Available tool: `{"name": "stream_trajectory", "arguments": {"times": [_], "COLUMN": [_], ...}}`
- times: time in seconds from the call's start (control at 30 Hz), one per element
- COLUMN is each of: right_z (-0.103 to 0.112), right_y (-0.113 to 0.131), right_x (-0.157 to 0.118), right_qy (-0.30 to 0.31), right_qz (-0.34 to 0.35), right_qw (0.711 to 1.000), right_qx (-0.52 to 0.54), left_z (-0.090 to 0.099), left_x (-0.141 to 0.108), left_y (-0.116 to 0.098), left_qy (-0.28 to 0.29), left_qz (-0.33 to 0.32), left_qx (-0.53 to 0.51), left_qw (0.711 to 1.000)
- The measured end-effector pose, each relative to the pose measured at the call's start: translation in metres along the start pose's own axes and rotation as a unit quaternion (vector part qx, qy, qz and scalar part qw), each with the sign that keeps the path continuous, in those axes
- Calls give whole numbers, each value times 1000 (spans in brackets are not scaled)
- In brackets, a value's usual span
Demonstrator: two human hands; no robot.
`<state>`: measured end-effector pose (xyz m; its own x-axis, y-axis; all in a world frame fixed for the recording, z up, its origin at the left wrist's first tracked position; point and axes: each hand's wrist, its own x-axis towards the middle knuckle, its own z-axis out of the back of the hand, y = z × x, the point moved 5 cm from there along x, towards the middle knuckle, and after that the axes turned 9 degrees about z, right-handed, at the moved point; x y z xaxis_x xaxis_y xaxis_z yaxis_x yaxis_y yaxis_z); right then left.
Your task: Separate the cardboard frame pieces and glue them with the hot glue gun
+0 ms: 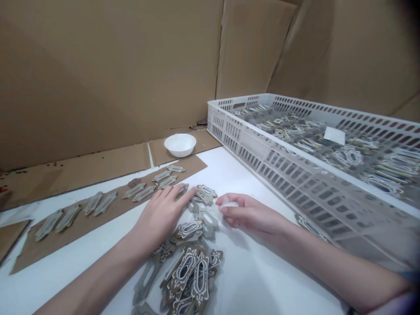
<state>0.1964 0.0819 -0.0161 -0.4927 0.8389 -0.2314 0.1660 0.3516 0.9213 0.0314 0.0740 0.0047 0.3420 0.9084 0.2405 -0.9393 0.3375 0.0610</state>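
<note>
Left of the left hand point(166, 209): a cardboard strip point(29, 258) bearing grey frame pieces point(68, 218), mostly paired. Left hand: palm down, fingers extended, slightly spread; fingertip contact cannot be determined. Beyond it: a white bowl point(180, 146). Between the hands and nearer: a heap of patterned frames point(193, 267). Right hand point(241, 212): fingers closed around a small white object point(229, 204). Right of it: a white crate point(229, 127) containing further frames.

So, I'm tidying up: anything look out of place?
One patterned piece lies alone beside the white crate, apart from the main pile, like a stray. Dark specks also dot the cardboard toward the left.
</note>
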Motion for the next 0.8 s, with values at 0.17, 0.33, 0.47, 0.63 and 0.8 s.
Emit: {"name": "stream_trajectory", "arguments": {"times": [0.17, 0.33, 0.47, 0.63, 0.8], "right_z": [0, 0, 1, -6, -12], "right_y": [1, 2, 5, 14, 13], "right_x": [1, 2, -1, -4, -7], "right_qy": [0, -3, -14, -2, 22], "right_qz": [11, 27, 45, 135, 168], "right_qw": [999, 995, 983, 955, 944], "right_qx": [-43, -91, -178, -266, -284], "left_z": [-10, 1, 5, 4, 4], "left_x": [-1, 2, 2, -3, -9], "left_y": [2, 8, 13, 0, -17], "left_qy": [8, 34, 77, 110, 129], "left_qz": [-20, 26, 136, 168, 175], "left_qx": [-22, -95, -244, -409, -473], "left_qw": [1000, 995, 957, 890, 854]}}
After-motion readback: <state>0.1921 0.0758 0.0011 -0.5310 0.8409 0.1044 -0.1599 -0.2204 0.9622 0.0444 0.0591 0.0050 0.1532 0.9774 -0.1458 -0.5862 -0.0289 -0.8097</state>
